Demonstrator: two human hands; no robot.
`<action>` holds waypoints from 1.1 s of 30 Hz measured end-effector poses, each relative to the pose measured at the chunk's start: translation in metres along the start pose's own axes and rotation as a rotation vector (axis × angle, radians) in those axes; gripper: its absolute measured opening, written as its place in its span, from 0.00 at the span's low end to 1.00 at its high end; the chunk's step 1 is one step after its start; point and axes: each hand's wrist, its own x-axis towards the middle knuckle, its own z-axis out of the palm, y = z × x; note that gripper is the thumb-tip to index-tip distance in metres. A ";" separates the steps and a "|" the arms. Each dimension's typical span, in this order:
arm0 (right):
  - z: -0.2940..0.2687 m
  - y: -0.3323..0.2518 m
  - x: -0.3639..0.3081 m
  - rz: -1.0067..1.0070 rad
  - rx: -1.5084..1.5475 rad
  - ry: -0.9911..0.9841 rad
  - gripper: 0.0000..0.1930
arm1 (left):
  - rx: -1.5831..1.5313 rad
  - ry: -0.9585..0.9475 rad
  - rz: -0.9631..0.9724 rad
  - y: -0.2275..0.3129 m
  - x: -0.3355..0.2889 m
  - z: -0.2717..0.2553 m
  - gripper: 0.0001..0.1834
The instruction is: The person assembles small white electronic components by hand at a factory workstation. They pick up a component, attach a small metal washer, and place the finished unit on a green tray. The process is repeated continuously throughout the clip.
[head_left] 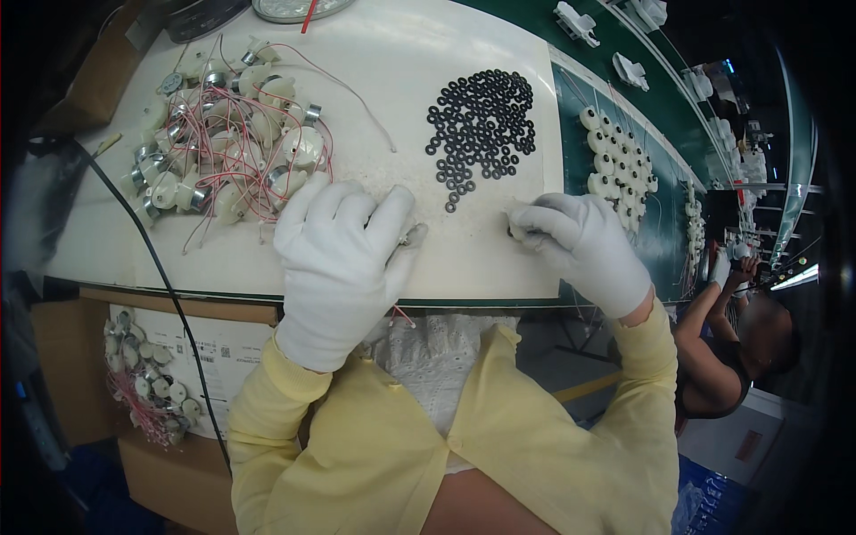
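Observation:
Both my hands wear white gloves. My left hand [343, 259] is closed at the table's near edge, beside a pile of small motors [227, 125] with white plastic housings, metal cans and pink-red wires. A bit of metal [407, 237] shows between its thumb and index finger, and thin wire ends [403, 315] hang below it; the rest of this motor is hidden by the glove. My right hand [584, 245] pinches a small dark piece [512, 232] that looks like a black ring, mostly covered by the fingertips. Between and beyond the hands lie many loose black rings [481, 120].
Rows of white housings with black rings [620, 165] stand on the green surface at right. A cardboard box [98, 71] is at far left; a black cable [165, 267] runs down the left. Below, more motors [147, 374] lie in a carton. A co-worker [727, 357] sits at right.

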 end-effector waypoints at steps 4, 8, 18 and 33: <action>-0.014 -0.004 0.007 -0.127 -0.211 -0.049 0.17 | 0.008 -0.023 -0.013 0.000 -0.001 -0.001 0.18; -0.021 -0.010 0.012 -0.203 -0.361 -0.107 0.16 | 0.010 -0.030 -0.017 0.000 -0.001 -0.001 0.18; -0.023 -0.002 0.023 -0.269 -0.393 -0.216 0.11 | 0.003 -0.028 0.009 0.000 0.001 -0.003 0.18; 0.026 0.019 -0.040 0.425 -0.296 0.245 0.07 | 0.007 -0.031 0.021 0.000 -0.002 -0.001 0.18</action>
